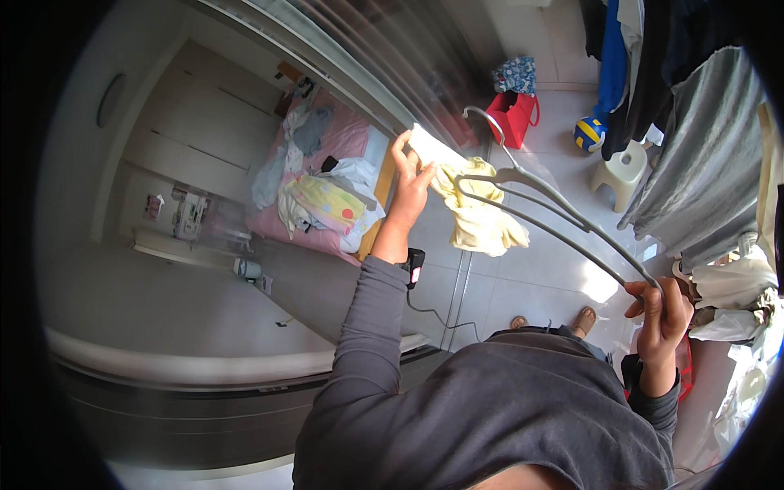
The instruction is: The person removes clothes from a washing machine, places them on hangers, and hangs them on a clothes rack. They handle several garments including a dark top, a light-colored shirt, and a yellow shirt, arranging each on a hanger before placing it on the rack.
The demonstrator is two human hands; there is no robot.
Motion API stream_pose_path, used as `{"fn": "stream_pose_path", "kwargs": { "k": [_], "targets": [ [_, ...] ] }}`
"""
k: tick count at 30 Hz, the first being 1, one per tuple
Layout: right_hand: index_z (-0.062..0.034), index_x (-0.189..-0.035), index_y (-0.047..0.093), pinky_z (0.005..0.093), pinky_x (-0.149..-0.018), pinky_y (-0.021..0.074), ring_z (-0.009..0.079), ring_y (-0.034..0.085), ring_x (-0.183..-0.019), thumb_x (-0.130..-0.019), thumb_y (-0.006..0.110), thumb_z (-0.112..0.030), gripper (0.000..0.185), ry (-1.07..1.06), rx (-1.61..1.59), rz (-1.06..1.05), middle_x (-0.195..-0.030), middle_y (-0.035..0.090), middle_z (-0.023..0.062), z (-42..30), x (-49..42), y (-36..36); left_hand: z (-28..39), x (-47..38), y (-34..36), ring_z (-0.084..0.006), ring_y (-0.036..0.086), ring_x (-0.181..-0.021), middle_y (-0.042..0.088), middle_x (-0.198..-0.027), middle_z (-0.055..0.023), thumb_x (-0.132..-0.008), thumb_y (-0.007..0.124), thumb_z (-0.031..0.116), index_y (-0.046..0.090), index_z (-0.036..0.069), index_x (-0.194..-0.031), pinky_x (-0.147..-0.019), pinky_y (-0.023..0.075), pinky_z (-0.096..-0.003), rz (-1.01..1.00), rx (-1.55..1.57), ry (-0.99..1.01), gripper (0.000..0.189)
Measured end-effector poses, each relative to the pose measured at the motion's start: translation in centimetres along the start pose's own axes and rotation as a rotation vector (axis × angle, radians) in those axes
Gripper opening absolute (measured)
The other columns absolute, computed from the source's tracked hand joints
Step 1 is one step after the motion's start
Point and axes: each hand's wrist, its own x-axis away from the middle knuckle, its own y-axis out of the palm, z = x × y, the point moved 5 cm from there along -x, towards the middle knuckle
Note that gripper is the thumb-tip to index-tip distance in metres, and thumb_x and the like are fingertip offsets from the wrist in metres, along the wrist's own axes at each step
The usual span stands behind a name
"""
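Observation:
A pale yellow cloth garment (487,226) hangs from the pinched fingers of my left hand (411,180); sunlight whitens its upper edge. My right hand (661,315) grips one end of a grey clothes hanger (551,199). The hanger's hook points up and away from me, and its free end overlaps the garment in the picture. Whether that end is inside the cloth or only in front of it I cannot tell.
Clothes (716,147) hang on the right above a white plastic stool (621,171). A blue and yellow ball (589,133) and a red bag (513,116) stand on the tiled floor. Beyond the sliding-door track (460,300), a bed (275,236) bears piled laundry.

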Motion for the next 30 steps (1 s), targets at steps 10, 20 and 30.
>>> {"fn": "stream_pose_path", "kwargs": {
  "k": [10,20,30],
  "targets": [
    [0.0067,-0.089,0.056,0.0228,-0.043,0.0418,0.0116,0.057,-0.043,-0.098,0.048,-0.008,0.019,0.159,-0.083,0.09,-0.072,0.07,0.0127,-1.1,0.7,-0.8,0.1,-0.1,1.8,-0.0164,0.051,-0.105,0.05,-0.131,-0.0193,-0.093,0.052,-0.006,0.01,0.012,-0.148,-0.089,0.0448,-0.0296,-0.074,-0.121,0.026,0.072],
    [0.0039,-0.08,0.052,0.0232,-0.044,0.044,0.0129,0.061,-0.045,-0.1,0.048,-0.011,0.025,0.144,-0.088,0.016,-0.073,0.071,0.0134,-1.3,0.4,-0.5,0.4,0.9,3.6,-0.0189,0.054,-0.111,0.051,-0.134,-0.0175,-0.095,0.05,-0.005,0.009,0.018,-0.148,-0.082,0.0526,-0.029,-0.101,-0.017,-0.087,0.071],
    [0.0005,-0.078,0.056,0.0297,-0.044,0.0418,0.0197,0.059,-0.044,-0.098,0.058,-0.009,0.022,0.168,-0.047,-0.184,-0.058,0.06,0.0123,0.6,-0.4,3.2,2.2,1.4,4.3,-0.0149,0.053,-0.102,0.054,-0.13,-0.0154,-0.095,0.052,0.001,0.013,0.015,-0.149,-0.084,0.046,-0.0264,-0.097,0.032,0.008,0.068]
  ]
}}
